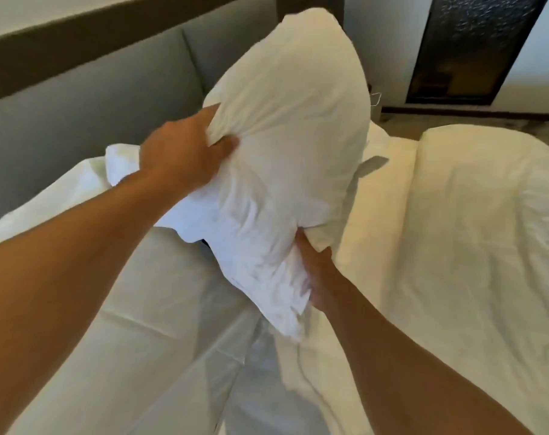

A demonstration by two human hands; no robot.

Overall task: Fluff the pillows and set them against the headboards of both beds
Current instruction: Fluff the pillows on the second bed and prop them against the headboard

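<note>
From the head camera, a plump white pillow [285, 146] is held up in the air above the beds, standing nearly upright with its top tilted toward the headboard [88, 120]. The left hand [179, 155] pinches a bunch of the pillow's left edge, its grip closed on the cloth so that creases fan out from the thumb. The right hand [317, 274] grips the pillow's lower corner from below, closed on the loose, wrinkled end of the case.

Behind the pillow, the headboard is grey padded cloth in upright panels with a seam between them, and a dark brown strip runs along the wall above it. Just left of the pillow, behind the left hand, a second pillow [78, 189] lies on the near bed against the headboard. Below the pillow, the sheet [160, 309] of that bed is smooth and pale, with faint fold lines. Right of the pillow lies a thick cream duvet [474, 240], soft and rumpled, on the other bed. A dark gap shows between the two beds directly under the pillow. Beyond the duvet, a dark panel [474, 48] with a speckled, glassy surface stands against the white wall. The pillow hides part of the headboard. No writing can be read anywhere.
</note>
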